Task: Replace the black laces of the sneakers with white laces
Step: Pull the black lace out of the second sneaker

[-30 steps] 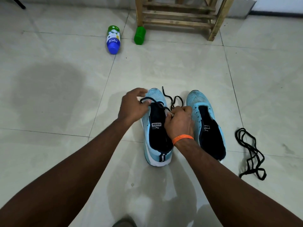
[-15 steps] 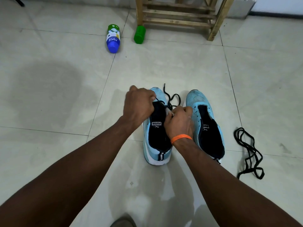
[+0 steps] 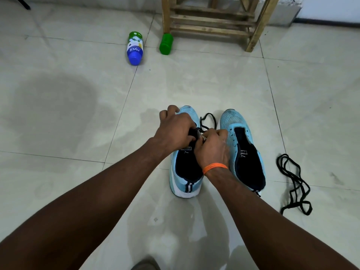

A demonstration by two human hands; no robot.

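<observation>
PUMA sneakers (image 3: pixel 236 123), black lace (image 3: pixel 211 115), nycil bottle (image 3: pixel 134 49)

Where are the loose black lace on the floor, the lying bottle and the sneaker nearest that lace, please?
Loose black lace (image 3: pixel 293 193): head view, crossing strands mid-tangle.
Bottle (image 3: pixel 134 48): head view, its white label.
Sneaker nearest the lace (image 3: pixel 231 121): head view, blue toe mesh.

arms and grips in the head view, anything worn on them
Both forearms are bare, with no sleeves in view. The left grip and right grip are ungloved. A thin orange band, like wound thread, circles the right wrist; the left wrist has nothing on it.
</observation>
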